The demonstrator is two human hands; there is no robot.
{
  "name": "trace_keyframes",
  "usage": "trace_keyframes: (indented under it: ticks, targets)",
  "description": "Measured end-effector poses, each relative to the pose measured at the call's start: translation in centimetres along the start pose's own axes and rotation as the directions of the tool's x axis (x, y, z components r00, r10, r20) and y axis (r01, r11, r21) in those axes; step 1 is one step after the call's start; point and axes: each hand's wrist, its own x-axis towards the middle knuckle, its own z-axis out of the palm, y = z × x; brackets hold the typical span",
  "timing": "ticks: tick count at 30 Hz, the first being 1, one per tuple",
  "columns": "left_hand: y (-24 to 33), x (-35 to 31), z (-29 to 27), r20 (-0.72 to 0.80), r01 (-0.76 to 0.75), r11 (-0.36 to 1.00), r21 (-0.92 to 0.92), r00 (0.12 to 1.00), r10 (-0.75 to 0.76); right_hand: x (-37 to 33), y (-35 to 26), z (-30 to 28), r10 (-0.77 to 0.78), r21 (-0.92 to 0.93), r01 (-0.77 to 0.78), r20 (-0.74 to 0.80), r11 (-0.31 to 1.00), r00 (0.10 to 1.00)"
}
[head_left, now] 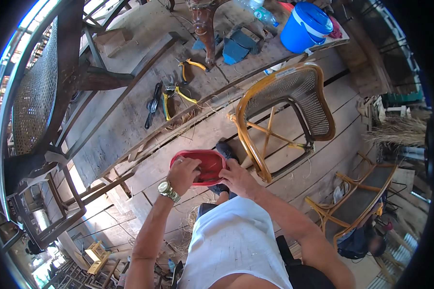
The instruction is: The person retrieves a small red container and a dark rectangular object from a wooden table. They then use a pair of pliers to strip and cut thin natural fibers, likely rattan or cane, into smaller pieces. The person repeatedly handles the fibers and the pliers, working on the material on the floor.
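Note:
A small red plastic basin (208,154) is held in front of me, above the floor. My right hand (239,179) grips its right rim, with fingers bent over the edge. Over the left rim comes my left hand (183,174), a gold watch on its wrist; its fingers are curled down inside the basin, and their tips are hidden. Some small dark pieces seem to lie in the basin, too unclear to name. Just right of it stands a chair frame (246,126) of yellow-brown wood with woven cane on its curved back.
On the wooden bench ahead lie yellow-handled pliers (194,65), yellow-handled cutters (168,98) and a black tool (153,105). Behind them are blue sandpaper pieces (236,47) and a blue bucket (301,31). A dark cane chair (36,91) rises at left; a bench frame (357,204) stands right.

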Motion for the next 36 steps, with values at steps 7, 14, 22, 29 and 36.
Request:
trace_keyframes:
  ticks: [7,14,22,29,36]
  targets:
    - [-1.5,0.0,-2.6,-0.334,0.032,0.994,-0.1,0.94,-0.064,0.0,0.4,-2.6,0.096,0.045,-0.092,-0.095,0.995,0.991]
    - [-1.7,-0.6,-4.0,-0.469,0.076,0.983,-0.17,0.871,-0.148,0.5,0.6,-3.3,0.077,0.065,-0.066,-0.182,0.996,0.98]
    - [-0.3,-0.9,-3.7,-0.508,0.057,0.987,-0.152,0.852,-0.127,0.6,-0.6,-3.1,0.089,0.018,-0.087,-0.219,0.996,0.972]
    - [1.1,1.0,-3.1,-0.226,-0.034,0.989,0.141,0.972,0.065,1.0,-1.0,-1.9,0.109,0.01,-0.108,-0.126,0.994,0.986]
    - [-0.1,2.1,-2.1,0.052,-0.118,0.912,0.393,0.993,0.106,0.5,-1.0,-1.8,0.075,0.041,-0.072,-0.067,0.997,0.995]
